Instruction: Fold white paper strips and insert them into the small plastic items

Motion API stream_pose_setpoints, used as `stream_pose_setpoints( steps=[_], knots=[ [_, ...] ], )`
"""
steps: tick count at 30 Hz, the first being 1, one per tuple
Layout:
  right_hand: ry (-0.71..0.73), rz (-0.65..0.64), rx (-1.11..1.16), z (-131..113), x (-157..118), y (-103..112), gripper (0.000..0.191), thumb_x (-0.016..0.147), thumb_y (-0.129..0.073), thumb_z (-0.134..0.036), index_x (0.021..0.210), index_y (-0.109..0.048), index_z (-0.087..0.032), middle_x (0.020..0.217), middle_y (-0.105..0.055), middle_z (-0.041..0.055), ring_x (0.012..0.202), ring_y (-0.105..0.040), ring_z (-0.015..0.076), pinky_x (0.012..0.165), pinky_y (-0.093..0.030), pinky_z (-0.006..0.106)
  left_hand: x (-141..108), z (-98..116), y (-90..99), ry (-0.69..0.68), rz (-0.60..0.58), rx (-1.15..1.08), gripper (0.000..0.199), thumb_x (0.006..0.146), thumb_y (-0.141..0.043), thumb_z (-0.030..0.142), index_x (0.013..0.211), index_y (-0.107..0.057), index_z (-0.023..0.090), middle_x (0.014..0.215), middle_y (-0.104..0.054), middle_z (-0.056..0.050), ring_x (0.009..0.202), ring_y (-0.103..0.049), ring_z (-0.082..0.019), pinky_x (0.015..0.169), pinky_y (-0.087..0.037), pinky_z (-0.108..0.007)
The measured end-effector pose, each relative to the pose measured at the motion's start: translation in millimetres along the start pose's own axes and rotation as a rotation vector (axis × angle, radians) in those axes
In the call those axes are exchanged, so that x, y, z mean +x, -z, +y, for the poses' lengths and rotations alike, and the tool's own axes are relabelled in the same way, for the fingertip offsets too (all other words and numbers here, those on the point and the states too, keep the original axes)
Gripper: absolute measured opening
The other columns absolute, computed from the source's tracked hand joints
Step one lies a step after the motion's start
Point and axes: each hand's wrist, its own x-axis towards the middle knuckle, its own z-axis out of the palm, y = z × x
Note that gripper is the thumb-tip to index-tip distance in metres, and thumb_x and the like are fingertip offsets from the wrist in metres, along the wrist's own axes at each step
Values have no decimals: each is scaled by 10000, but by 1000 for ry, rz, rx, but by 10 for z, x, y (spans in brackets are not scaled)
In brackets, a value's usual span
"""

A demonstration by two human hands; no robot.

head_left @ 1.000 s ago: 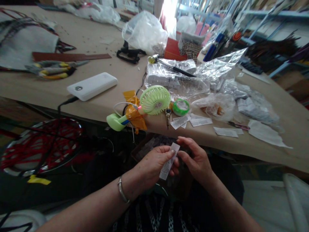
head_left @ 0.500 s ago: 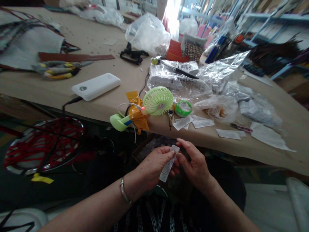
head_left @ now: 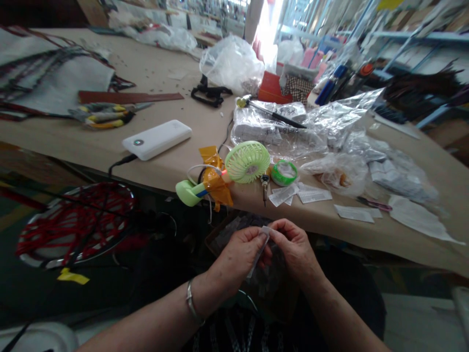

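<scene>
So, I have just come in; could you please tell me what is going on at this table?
A person holds a narrow printed strip in the left hand, just off the table's near edge. The fingertips of the right hand are at the strip's upper end. More paper slips lie on the table, near a green fan.

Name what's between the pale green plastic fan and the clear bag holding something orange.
Head view: a round green tub and a slim pointed tool.
</scene>
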Motion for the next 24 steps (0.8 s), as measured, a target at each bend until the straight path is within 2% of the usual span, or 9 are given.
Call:
stream_pose_setpoints(
  steps=[4,6,9,14,19,24],
  knots=[
    [4,-71,75,-37,58,-76,183,759,-625,-347,729,-555,-181,533,-544,-37,438,-491,101,448,-428,230,24,12,26,-67,42,48,275,798,-527,353,626,-538,138,538,-520,14,492,-461,-84,492,-361,-202],
    [51,-83,82,-76,103,-102,168,757,-624,-323,706,-550,-181,555,-553,-33,466,-504,103,472,-435,231,40,42,52,-138,72,104,266,802,-520,325,611,-550,141,546,-524,13,519,-459,-90,513,-361,-206],
    [135,-35,-1,-131,172,-111,140,738,-632,-288,698,-569,-169,629,-570,-19,574,-521,104,555,-438,221,72,102,111,-275,153,278,203,810,-507,263,687,-619,146,642,-583,-2,622,-503,-114,588,-391,-217],
    [120,75,-153,-201,229,-107,148,716,-631,-292,699,-576,-156,593,-491,-45,530,-418,72,493,-343,186,146,173,208,-435,232,552,187,831,-492,253,823,-658,166,744,-643,-10,704,-560,-134,661,-420,-227],
    [165,133,-233,-200,263,-117,144,723,-603,-285,676,-560,-156,587,-490,-42,540,-418,78,507,-350,191,227,217,223,-537,240,625,189,840,-490,263,812,-651,169,736,-651,0,681,-576,-119,637,-424,-206],
    [218,165,-286,-168,290,-103,124,738,-583,-267,680,-559,-160,584,-499,-37,544,-431,85,514,-366,198,277,230,203,-583,248,685,214,844,-484,269,755,-651,170,684,-642,4,637,-569,-113,597,-411,-201]
  ],
)
